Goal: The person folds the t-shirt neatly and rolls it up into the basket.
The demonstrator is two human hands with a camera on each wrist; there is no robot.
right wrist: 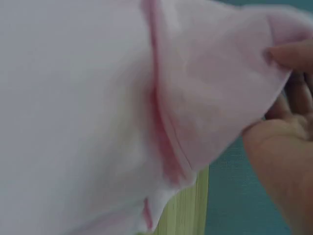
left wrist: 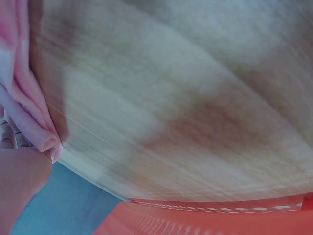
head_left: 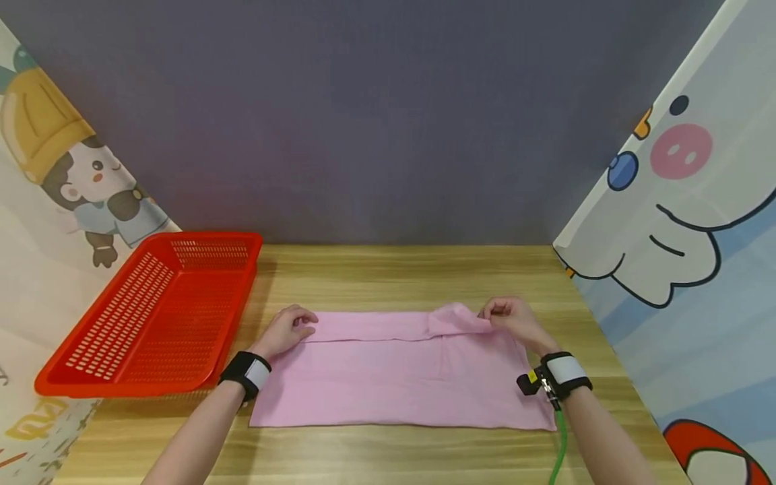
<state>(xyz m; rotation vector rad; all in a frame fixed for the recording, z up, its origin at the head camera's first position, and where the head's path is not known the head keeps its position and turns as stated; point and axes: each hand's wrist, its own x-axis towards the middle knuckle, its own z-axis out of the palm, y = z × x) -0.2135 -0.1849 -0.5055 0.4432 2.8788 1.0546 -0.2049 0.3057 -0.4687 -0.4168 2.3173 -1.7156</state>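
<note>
A pink cloth (head_left: pixel 388 391) lies flat on the table in the head view, with its far edge folded over into a long strip. My left hand (head_left: pixel 289 330) is at the left end of that strip; in the left wrist view its fingers pinch the layered cloth edge (left wrist: pixel 34 122). At the strip's right end my right hand (head_left: pixel 511 320) pinches the folded corner, which bulges up and looks loose. The right wrist view shows the raised flap (right wrist: pixel 215 83) between thumb and fingers, with a seam line along its fold.
A red perforated plastic basket (head_left: pixel 182 316) stands to the left, close to my left forearm. The wooden table (head_left: pixel 388 276) meets a dark grey panel (head_left: pixel 376 121) at the back. Cartoon-printed sheets hang on both sides. A green cable (head_left: pixel 560 444) runs from the right wrist camera.
</note>
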